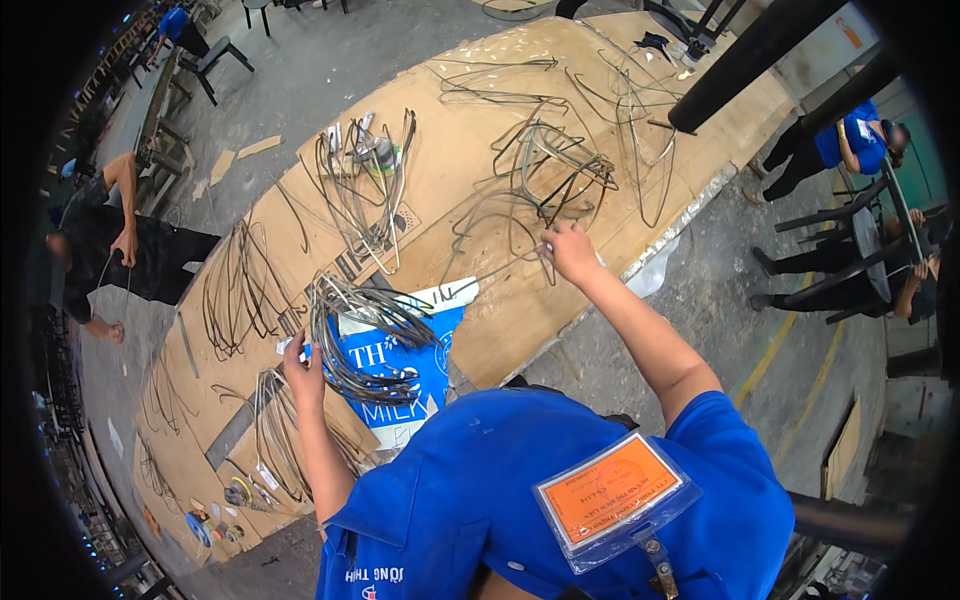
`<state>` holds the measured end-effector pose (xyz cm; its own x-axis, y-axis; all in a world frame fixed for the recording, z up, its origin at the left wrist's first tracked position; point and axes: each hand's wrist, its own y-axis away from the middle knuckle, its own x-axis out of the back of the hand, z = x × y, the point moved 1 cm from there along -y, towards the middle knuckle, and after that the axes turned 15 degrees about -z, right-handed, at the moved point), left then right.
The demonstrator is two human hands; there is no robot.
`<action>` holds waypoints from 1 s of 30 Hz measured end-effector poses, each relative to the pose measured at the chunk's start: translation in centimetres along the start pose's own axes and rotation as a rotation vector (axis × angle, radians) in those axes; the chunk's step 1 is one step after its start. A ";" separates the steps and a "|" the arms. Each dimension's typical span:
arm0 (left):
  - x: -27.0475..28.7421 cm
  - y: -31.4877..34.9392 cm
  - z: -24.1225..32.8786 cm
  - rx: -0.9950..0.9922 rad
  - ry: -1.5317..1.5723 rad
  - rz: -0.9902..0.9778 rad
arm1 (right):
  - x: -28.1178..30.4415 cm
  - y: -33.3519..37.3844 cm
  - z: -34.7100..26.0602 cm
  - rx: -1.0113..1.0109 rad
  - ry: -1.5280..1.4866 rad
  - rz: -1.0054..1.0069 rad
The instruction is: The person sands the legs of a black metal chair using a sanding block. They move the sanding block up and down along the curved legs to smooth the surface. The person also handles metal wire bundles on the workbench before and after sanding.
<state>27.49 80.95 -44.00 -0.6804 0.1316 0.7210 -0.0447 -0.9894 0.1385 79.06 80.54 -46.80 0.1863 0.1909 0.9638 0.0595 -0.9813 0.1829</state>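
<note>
1. Here's your left hand (303, 365), one of two in view, at the left end of one thick stack of bent wires (365, 330); thumb and fingers stand parted, though I can't tell whether a wire is caught between them.
2. Your right hand (572, 252) is up at the lower edge of one tangle of bent wires (560, 172), fingertips drawn together; whether they pinch a wire, I can't tell.
3. That thick stack lies across one blue-and-white printed sheet (440, 365), right in front of you, on one cardboard-covered table (530, 345).
4. Three more bundles spread to your left: one upper bundle (390, 215), one middle bundle (235, 300), one near bundle (280, 430) (single wires overlap too much to count).
5. Down at the table's left end, one blue spool (198, 528) sits near one yellow spool (238, 491).
6. And on your chest, one orange badge (610, 490); off to the left, one co-worker in black (130, 245).
</note>
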 end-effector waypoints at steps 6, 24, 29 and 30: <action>-1.8 -0.3 4.7 -0.171 0.071 -0.043 | 5.2 -2.3 2.1 -0.151 -0.179 0.151; -20.5 -0.9 12.9 0.185 0.516 -0.896 | 7.5 0.4 3.2 0.090 -0.456 0.109; -22.5 -1.7 14.9 0.239 0.848 -0.956 | 6.9 0.3 6.0 0.069 -0.503 0.115; -22.3 -2.1 15.2 0.238 0.886 -0.969 | 6.7 0.5 6.6 0.130 -0.527 0.181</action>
<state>53.86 81.01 -50.06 -0.6931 0.5963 -0.4050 -0.7110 -0.4727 0.5206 86.78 81.49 -41.49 0.6665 0.0391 0.7445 0.0957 -0.9949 -0.0334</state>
